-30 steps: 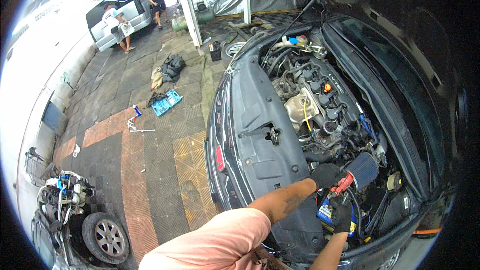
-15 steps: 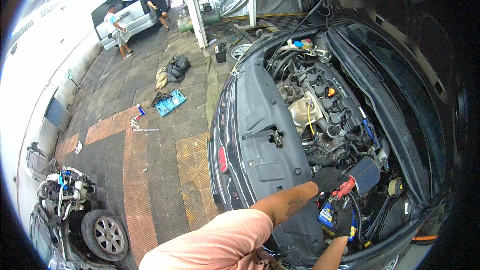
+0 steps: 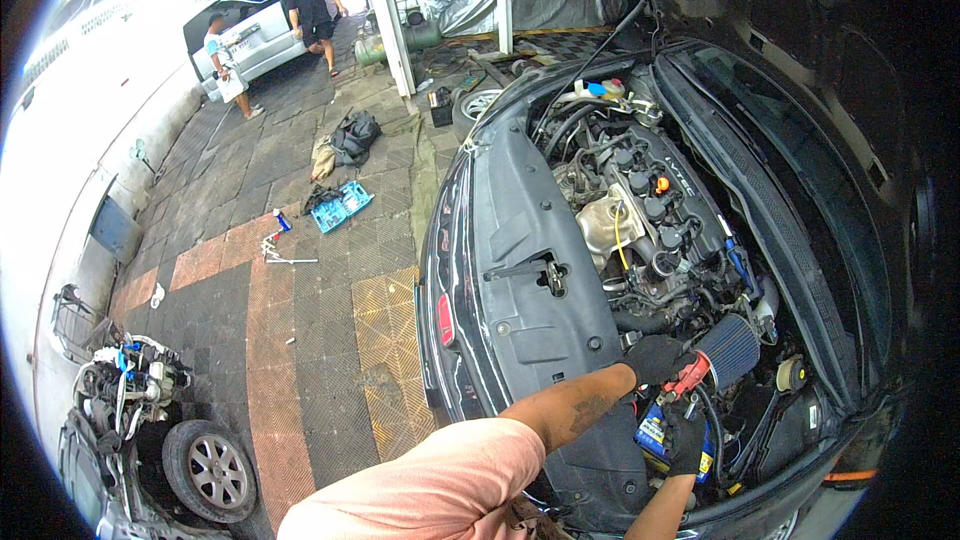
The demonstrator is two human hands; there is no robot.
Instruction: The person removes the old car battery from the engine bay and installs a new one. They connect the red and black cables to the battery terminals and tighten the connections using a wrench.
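Both my hands wear black gloves and work at the near right corner of an open car engine bay. My left hand is closed against the left end of a red part, whose exact kind I cannot make out. Just right of that part sits a round pleated air filter, blue-grey. My right hand is over the blue and yellow car battery, its fingers bent together just below the red part. What those fingers grip is too small and dark to tell.
The engine fills the bay, with the raised hood at right. A blue tool case lies open on the tiled floor near loose tools. At lower left stands a wheel. Two people stand by a silver van.
My hands stay in nearly the same place, with the left shifted only slightly. In the background the two people have changed stance, the one in black now standing more upright.
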